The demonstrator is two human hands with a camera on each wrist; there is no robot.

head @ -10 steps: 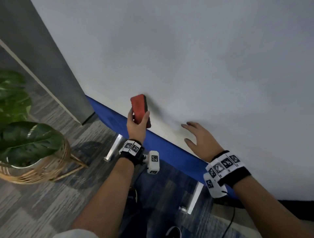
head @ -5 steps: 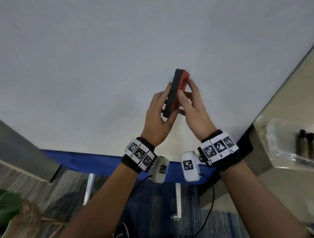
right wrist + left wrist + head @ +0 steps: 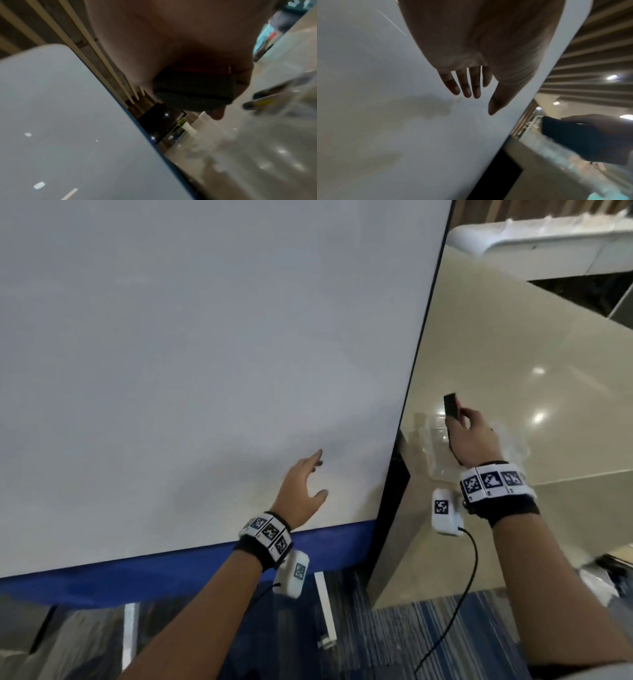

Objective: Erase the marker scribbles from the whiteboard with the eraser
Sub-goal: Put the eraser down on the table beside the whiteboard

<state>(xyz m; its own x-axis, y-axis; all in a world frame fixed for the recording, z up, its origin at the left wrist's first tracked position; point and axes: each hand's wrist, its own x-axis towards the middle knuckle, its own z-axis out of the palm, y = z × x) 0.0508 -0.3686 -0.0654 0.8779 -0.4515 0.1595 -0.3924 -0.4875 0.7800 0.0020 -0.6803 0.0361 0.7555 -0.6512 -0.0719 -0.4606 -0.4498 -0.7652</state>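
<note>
Left hand (image 3: 301, 491) sits in front of whiteboard (image 3: 205, 354), near its lower right corner. Right hand (image 3: 474, 436) w/ eraser (image 3: 451, 405) is right of whiteboard, over the table (image 3: 513, 364).

Beige table (image 3: 496, 364) beside the whiteboard (image 3: 205, 337) — clear plastic container (image 3: 431, 440) on it.

I see the whiteboard (image 3: 191, 344) face bare across its whole span; a hand can sweep it freely. My left hand (image 3: 301, 494) hovers open near the lower right corner, fingers spread. The board's dark right edge (image 3: 423, 344) bounds travel that way. Beyond it lies a beige table (image 3: 513, 364), open over most of its top. My right hand (image 3: 474, 440) grips the eraser (image 3: 451, 405) over a clear tray (image 3: 431, 436) near the board's edge; that tray blocks low passes. A blue rail (image 3: 171, 573) closes the bottom.
</note>
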